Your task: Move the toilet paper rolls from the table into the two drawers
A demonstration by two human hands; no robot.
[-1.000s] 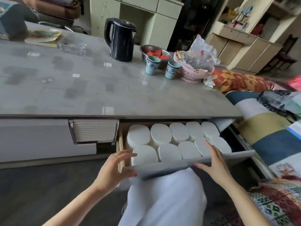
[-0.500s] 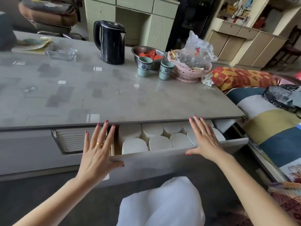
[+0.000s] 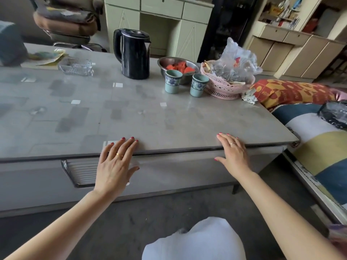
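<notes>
The drawer [image 3: 187, 169] sits flush under the grey worktop [image 3: 131, 117], so the toilet paper rolls are out of sight. Both grips are released: the left hand [image 3: 114, 164] lies flat on the drawer front with straight fingers reaching the worktop edge, and the right hand [image 3: 232, 154] does likewise at 3 o'clock from it. Towards 12 o'clock stand a black kettle [image 3: 134, 53], a metal bowl [image 3: 178, 66], two cups [image 3: 173, 81] and a pink basket [image 3: 225, 87]. Pale cabinets [image 3: 159, 25] line the room behind.
</notes>
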